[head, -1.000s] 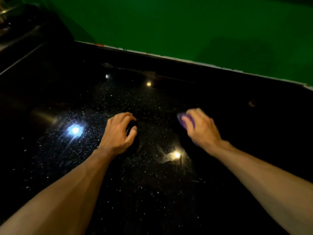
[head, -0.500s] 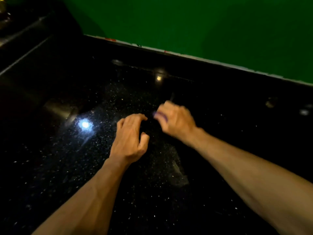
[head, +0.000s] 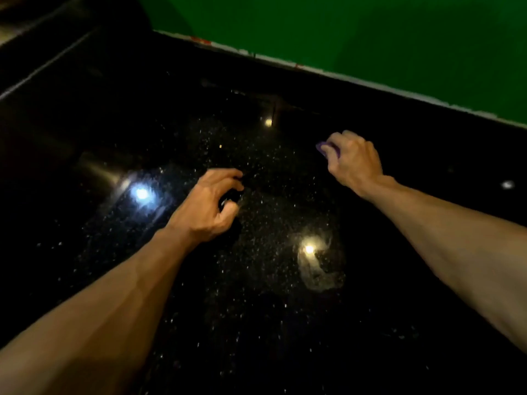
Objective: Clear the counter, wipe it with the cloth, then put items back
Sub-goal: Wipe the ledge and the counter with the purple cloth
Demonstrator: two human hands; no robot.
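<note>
The black speckled counter (head: 256, 323) fills the view. My right hand (head: 355, 165) grips a small purple cloth (head: 325, 148) and presses it on the counter toward the back right; only a corner of the cloth shows past the fingers. My left hand (head: 208, 206) rests at the counter's middle with its fingers curled like a claw, fingertips down. A small dark object (head: 225, 201) sits between its thumb and fingers, too dark to identify.
A green wall (head: 370, 38) rises behind the counter's pale back edge (head: 342, 78). A raised dark ledge (head: 42, 67) runs along the far left. Lamp reflections and a hazy wet smear (head: 316, 269) mark the surface near the middle.
My right hand has swept with the cloth from beside my left hand out to the right and back. My left hand has stayed in about the same place, still curled.
</note>
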